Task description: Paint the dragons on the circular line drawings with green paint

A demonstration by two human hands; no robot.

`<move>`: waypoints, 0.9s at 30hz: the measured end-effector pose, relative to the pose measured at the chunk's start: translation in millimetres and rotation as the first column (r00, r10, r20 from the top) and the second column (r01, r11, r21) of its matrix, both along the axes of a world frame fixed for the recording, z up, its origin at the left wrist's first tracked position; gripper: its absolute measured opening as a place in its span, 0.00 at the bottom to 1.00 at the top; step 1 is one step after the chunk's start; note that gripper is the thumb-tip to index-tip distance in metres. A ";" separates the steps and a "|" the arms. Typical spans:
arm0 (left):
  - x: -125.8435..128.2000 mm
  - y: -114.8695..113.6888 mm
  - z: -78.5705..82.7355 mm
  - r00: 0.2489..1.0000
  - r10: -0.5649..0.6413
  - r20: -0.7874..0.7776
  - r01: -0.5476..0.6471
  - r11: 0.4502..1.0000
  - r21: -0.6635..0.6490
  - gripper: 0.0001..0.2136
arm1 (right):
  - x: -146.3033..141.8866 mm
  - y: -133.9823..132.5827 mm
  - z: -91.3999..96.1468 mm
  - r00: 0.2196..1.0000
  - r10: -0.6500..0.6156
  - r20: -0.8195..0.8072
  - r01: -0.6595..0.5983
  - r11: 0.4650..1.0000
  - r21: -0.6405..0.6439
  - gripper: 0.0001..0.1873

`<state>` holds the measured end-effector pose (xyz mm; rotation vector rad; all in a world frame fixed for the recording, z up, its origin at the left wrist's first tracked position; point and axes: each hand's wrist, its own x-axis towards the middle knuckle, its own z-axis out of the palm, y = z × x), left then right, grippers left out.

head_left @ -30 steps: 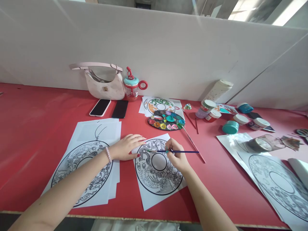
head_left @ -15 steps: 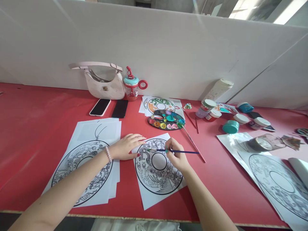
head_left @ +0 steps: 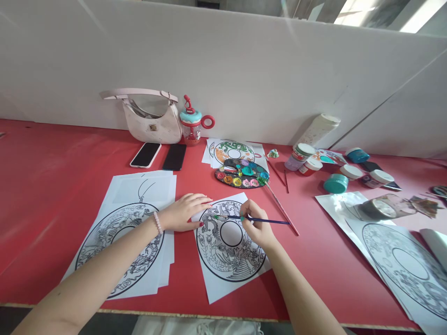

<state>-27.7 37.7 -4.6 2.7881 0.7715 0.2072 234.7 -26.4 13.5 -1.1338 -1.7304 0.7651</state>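
Right hand [head_left: 257, 223] over the right side of the printed sheet [head_left: 231, 234], fingertips clamped on a blue brush [head_left: 232, 217]. Brush near level, green bristles at the ring's upper left (contact unclear). Left hand [head_left: 185, 213] palm down, digits apart, reaching the sheet's left edge. Sheet flat on red table [head_left: 307, 260].

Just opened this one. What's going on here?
A person's right hand holds a blue-handled brush, its green tip at the upper left of the ring design on a printed sheet. The left hand rests at that sheet's left edge. The design is mostly bare black outline. Beyond lies a paint palette, a second brush leaning on it.
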 end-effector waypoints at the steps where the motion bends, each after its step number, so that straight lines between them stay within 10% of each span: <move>1: 0.0 0.0 0.0 1.000 -0.002 0.002 0.002 1.000 0.001 0.26 | -0.7 0.1 0.1 1.000 0.013 0.014 -0.013 1.000 -0.002 0.07; 27: 0.1 0.5 0.5 1.000 -0.015 0.018 0.015 1.000 -0.007 0.28 | 1.6 -0.7 4.3 0.999 -0.016 0.028 0.015 0.999 0.032 0.07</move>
